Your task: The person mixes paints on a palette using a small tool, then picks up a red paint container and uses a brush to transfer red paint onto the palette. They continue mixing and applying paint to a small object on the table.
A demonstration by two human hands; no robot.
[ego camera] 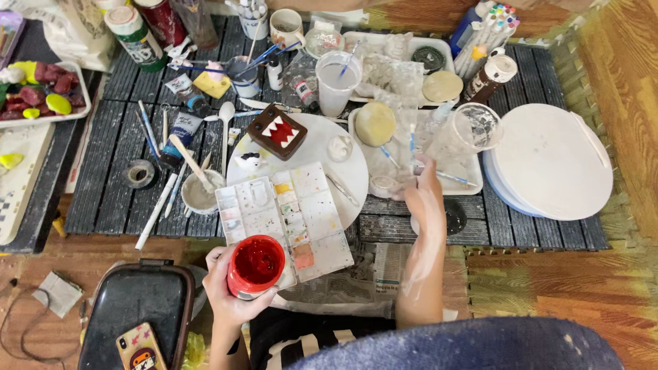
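Observation:
My left hand (229, 291) grips an open jar of red paint (255, 266) from below, just in front of a white paint palette (284, 223) with many stained wells. My right hand (423, 199) reaches forward to the white tray (473, 185), its fingers near a small round lid (381, 185) and a thin brush (391, 156); whether the fingers hold anything I cannot tell. A brown box-shaped clay figure with a red mouth and white teeth (277, 131) sits on a round white board (343, 171) beyond the palette.
A clear plastic cup (473, 130), a tan clay disc (375, 124), a white cup of water (337, 82), paint tubes, brushes and bottles crowd the dark slatted table. Stacked white round boards (552, 161) lie right. A phone (140, 346) rests on a black case at the lower left.

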